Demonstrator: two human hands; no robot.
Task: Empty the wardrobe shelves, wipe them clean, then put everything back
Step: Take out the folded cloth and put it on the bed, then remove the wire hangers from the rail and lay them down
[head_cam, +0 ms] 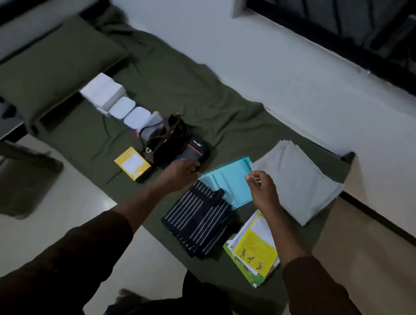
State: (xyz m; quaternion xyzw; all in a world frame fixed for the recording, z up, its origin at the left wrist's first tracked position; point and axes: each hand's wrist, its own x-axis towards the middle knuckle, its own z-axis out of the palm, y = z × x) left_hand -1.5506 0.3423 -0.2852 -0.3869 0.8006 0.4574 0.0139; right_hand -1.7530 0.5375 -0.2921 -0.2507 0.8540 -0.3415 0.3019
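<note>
Both hands take the turquoise tray (pixel 227 183): left hand (pixel 183 171) curls at its near-left corner, right hand (pixel 263 189) pinches its far edge; lift level, clearing the striped cloth (pixel 197 221) beneath.

Turquoise tray (pixel 227 183) between the hands, navy white-striped cloth (pixel 196 223) below it, grey sheet (pixel 300 183) right of the right hand (pixel 263 189), olive bed (pixel 178 86)
</note>
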